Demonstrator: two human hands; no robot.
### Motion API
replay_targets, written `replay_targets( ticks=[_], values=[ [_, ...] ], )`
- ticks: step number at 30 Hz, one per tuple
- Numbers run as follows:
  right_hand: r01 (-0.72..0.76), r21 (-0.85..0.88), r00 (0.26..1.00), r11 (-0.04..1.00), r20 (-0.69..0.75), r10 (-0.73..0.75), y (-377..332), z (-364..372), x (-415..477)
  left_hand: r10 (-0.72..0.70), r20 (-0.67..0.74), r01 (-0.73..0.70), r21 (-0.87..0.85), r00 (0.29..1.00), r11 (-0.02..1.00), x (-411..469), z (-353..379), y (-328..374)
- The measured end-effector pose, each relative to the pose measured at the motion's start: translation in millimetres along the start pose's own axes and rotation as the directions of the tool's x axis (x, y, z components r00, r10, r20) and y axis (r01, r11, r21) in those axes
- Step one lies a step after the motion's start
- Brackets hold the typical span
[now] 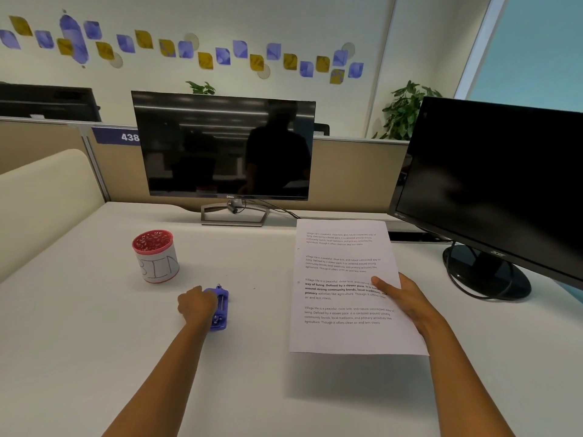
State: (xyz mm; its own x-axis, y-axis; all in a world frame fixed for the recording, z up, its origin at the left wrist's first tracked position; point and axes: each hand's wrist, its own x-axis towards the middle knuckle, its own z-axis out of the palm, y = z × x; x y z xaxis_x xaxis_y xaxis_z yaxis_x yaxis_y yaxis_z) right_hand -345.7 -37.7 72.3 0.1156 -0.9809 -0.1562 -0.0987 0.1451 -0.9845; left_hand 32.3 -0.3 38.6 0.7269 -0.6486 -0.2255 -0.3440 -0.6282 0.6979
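While the left hand (pixel 196 302) sits curled over the blue tool (pixel 220 309) on the tabletop (pixel 94 342), fingers wrapped round its left side, the right hand (pixel 407 298) pinches the printed sheet (pixel 340 272) at its right edge. Thumb is on top, fingers hidden underneath. Sheet is held up off the tabletop, tilted toward the camera, well to the right of the tool. Can't tell if the tool is a stapler or a punch. It lies flat, not lifted.

Risks, my read:
- Sheet hangs from one edge in one hand, so the free left edge can sag or curl. Feeding it into the tool could go skewed or crease it.
- Tool and sheet are apart. A loose grip on the small tool could let it slide on the smooth tabletop when they meet.
- Red cup (pixel 156 257) marked BIN stands upright near the left hand, beyond it and to its left. A wide swing of that arm could tip it.
- Further back, the Dell monitor (pixel 224 146) and the Acer monitor (pixel 492 190) stand away from both hands. Snag looks unlikely.
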Motion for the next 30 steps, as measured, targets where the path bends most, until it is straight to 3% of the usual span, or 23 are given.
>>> replay_targets(
  ticks=[2, 4, 6, 7, 9, 10, 12, 22, 30],
  values=[
    [0.008, 0.009, 1.000, 1.000, 0.005, -0.008, -2, 1, 0, 0.050, -0.081, -0.059, -0.124, 0.995, 0.990, -10, -1, 8],
    [0.013, 0.018, 1.000, 1.000, 0.010, -0.013, -4, 1, 1, 0.197, -0.081, -0.210, -0.213, 0.977, 0.954, -23, -2, 22],
    [0.019, 0.029, 1.000, 0.999, 0.014, -0.020, -7, 1, 1, 0.311, 0.078, -0.276, -0.296, 0.947, 0.915, -37, 0, 42],
    [0.023, 0.034, 1.000, 0.999, 0.017, -0.024, -8, 1, 2, 0.315, 0.225, -0.214, -0.381, 0.922, 0.899, -45, 2, 52],
    [0.027, 0.037, 0.999, 0.999, 0.024, -0.028, -10, 1, 3, 0.316, 0.530, -0.016, -0.494, 0.787, 0.869, -62, 3, 73],
    [0.029, 0.038, 0.999, 0.999, 0.028, -0.030, -11, 1, 3, 0.326, 0.616, 0.017, -0.483, 0.717, 0.875, -69, 5, 81],
    [0.030, 0.035, 0.999, 0.999, 0.029, -0.031, -14, 1, 4, 0.347, 0.663, -0.004, -0.461, 0.663, 0.887, -78, 13, 91],
    [0.016, 0.069, 0.999, 0.997, 0.032, -0.019, -18, -9, 9, 0.302, 0.515, 0.021, -0.531, 0.802, 0.847, -76, 43, 100],
    [-0.014, 0.095, 0.999, 0.995, -0.033, 0.017, 6, -34, 1, 0.245, 0.457, 0.066, -0.565, 0.855, 0.822, -73, 69, 123]
  ],
)
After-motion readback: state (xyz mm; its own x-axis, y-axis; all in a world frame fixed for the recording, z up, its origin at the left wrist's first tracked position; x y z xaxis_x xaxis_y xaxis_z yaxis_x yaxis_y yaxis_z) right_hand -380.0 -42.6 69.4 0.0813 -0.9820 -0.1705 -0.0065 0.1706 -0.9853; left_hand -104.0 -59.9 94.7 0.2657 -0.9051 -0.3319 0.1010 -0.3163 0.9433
